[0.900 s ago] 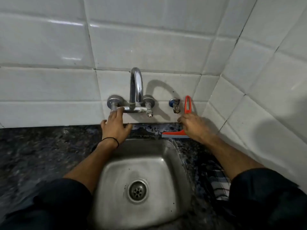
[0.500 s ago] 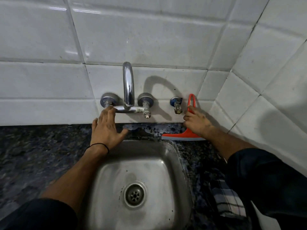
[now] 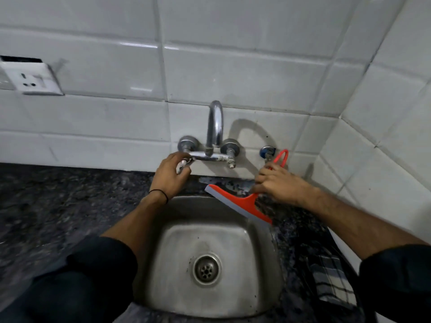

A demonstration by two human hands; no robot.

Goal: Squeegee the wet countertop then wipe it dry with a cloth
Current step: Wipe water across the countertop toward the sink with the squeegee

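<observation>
My right hand [image 3: 278,183] grips the handle of a red squeegee [image 3: 242,202]. Its grey-edged blade lies slanted across the back right corner of the steel sink [image 3: 263,287], and its loop end points up at the wall. My left hand [image 3: 169,176] is closed around the left tap handle [image 3: 184,165] of the chrome wall faucet [image 3: 215,127]. A dark speckled granite countertop [image 3: 70,201] surrounds the sink. At the right edge of the counter a checked cloth [image 3: 331,278] lies partly under my right sleeve.
White tiled walls meet in a corner at the right. A small blue-capped valve [image 3: 267,152] sticks out of the wall beside the squeegee's loop. A white wall socket [image 3: 32,78] sits at upper left. The sink drain [image 3: 206,266] is uncovered.
My right hand has swung the squeegee so its blade is slanted over the sink's corner instead of lying along the back rim. My left hand has closed on the tap handle.
</observation>
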